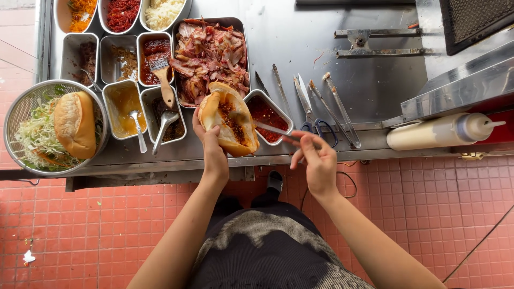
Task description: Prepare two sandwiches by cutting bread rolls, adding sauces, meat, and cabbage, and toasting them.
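My left hand [213, 152] closed around split roll [229, 119], held over counter [321, 48] edge. My right hand [317, 160] pinches spoon [273, 129], tip reaching roll's filling, beside chili tray [267, 115].

Steel tabletop [300, 48], upper frame:
- colander [21, 107] w/ slaw + whole roll [75, 124], left edge
- meat tray [210, 56], top ctr
- scissors [310, 109] & tongs [338, 109], ctr-right
- squeeze bottle [441, 131], right
- red tile floor [80, 235], bottom

A split roll [229, 119] sits before the meat tray [210, 58], between sauce tins [125, 109] and scissors [310, 109].
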